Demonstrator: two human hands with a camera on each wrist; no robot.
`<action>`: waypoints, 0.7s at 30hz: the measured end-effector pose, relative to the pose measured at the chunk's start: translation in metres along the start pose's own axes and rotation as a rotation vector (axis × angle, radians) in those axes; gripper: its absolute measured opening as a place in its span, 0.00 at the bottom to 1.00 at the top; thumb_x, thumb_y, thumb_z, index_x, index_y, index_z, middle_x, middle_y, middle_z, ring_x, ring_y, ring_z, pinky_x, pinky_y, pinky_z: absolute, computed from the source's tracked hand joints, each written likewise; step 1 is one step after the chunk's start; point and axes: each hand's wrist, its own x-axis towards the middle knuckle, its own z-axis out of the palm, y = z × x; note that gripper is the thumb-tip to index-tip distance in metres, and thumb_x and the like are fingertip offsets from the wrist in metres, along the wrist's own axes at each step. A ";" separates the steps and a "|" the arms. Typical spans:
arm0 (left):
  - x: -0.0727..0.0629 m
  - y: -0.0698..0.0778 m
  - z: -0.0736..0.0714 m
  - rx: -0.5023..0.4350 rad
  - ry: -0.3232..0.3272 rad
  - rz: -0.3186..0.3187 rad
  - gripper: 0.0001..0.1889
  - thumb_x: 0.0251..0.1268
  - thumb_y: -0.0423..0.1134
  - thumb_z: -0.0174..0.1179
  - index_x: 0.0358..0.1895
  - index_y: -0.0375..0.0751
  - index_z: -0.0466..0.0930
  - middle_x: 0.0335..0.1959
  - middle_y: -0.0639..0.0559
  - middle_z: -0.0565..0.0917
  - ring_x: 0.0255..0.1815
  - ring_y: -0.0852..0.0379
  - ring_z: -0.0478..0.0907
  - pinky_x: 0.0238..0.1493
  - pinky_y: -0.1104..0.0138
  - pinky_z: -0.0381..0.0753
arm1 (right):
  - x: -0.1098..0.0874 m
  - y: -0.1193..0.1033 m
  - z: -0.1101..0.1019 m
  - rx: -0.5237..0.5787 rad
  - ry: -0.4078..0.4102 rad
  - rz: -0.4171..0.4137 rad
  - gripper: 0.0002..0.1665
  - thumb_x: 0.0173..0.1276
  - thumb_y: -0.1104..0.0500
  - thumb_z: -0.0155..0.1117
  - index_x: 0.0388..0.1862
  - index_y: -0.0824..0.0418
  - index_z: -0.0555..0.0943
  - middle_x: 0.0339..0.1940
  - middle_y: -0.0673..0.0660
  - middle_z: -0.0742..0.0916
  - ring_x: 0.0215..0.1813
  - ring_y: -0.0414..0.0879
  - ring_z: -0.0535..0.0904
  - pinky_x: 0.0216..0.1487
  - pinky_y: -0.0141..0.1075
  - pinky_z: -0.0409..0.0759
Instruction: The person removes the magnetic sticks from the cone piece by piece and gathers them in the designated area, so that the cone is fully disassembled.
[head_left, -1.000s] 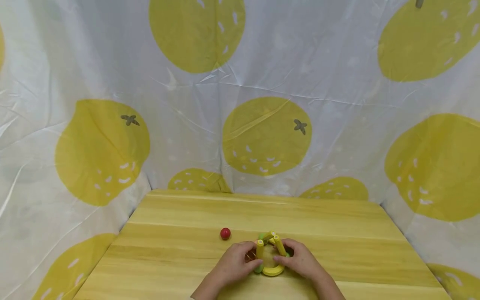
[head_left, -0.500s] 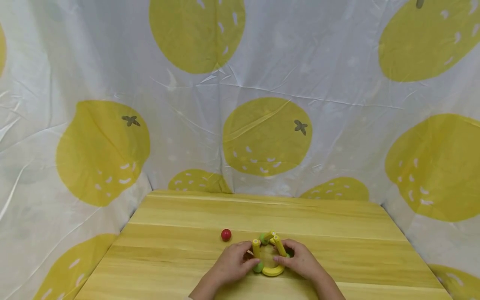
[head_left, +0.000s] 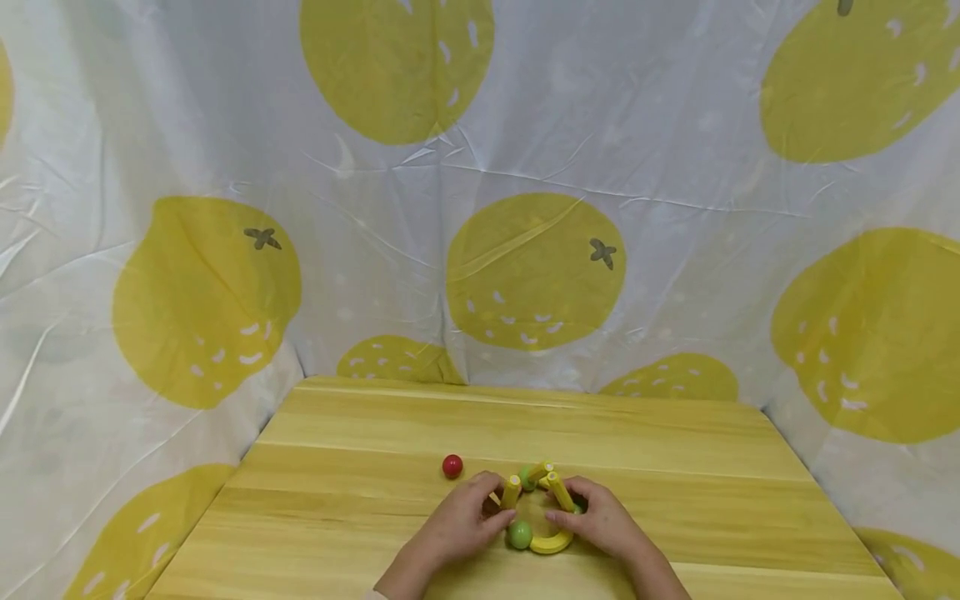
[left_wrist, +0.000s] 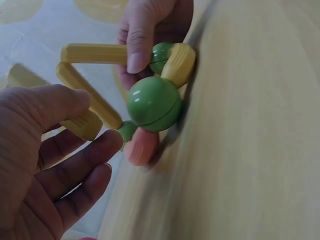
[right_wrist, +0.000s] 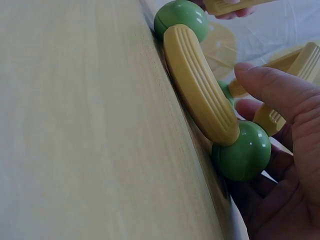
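Observation:
My left hand [head_left: 465, 518] pinches a yellow rod [left_wrist: 84, 125] between thumb and fingers. In the left wrist view its lower end stands apart from the near green ball [left_wrist: 155, 103]. My right hand [head_left: 606, 521] holds an upright yellow rod [head_left: 559, 492], its thumb and fingers around the joint at another green ball [right_wrist: 242, 151]. A curved yellow piece [right_wrist: 200, 85] links these two balls along the table. Behind them, a third green ball [head_left: 528, 477] carries a leaning yellow rod [left_wrist: 90, 95]. A curved pink piece [left_wrist: 142, 147] joins the ring low down, partly hidden.
A red ball [head_left: 452, 467] lies on the wooden table [head_left: 360, 500], behind and left of the ring. A white cloth with yellow fruit prints [head_left: 525, 275] hangs around the table's back and sides.
My left hand has shifted slightly left with its yellow rod, which now tilts and has come away from the near green ball. That ball is more exposed. My right hand has stayed put.

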 end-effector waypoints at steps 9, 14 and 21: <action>-0.005 -0.010 -0.023 -0.035 0.061 -0.015 0.09 0.60 0.41 0.75 0.42 0.52 0.85 0.40 0.58 0.85 0.37 0.69 0.80 0.41 0.73 0.83 | 0.000 0.000 -0.003 0.002 0.004 0.029 0.20 0.63 0.51 0.77 0.51 0.57 0.86 0.53 0.54 0.87 0.59 0.51 0.80 0.53 0.32 0.78; -0.014 -0.023 -0.054 -0.078 0.072 -0.134 0.10 0.61 0.47 0.74 0.44 0.53 0.86 0.41 0.57 0.85 0.38 0.64 0.80 0.39 0.72 0.81 | 0.000 0.001 -0.002 0.004 0.004 0.021 0.19 0.63 0.51 0.77 0.50 0.56 0.86 0.52 0.53 0.87 0.57 0.49 0.80 0.53 0.31 0.78; -0.029 -0.047 -0.079 0.015 0.107 -0.235 0.07 0.62 0.45 0.73 0.42 0.52 0.89 0.39 0.59 0.85 0.38 0.61 0.77 0.36 0.71 0.78 | 0.000 0.001 0.000 0.001 -0.004 0.015 0.20 0.63 0.51 0.77 0.52 0.55 0.86 0.52 0.52 0.88 0.57 0.46 0.80 0.53 0.30 0.78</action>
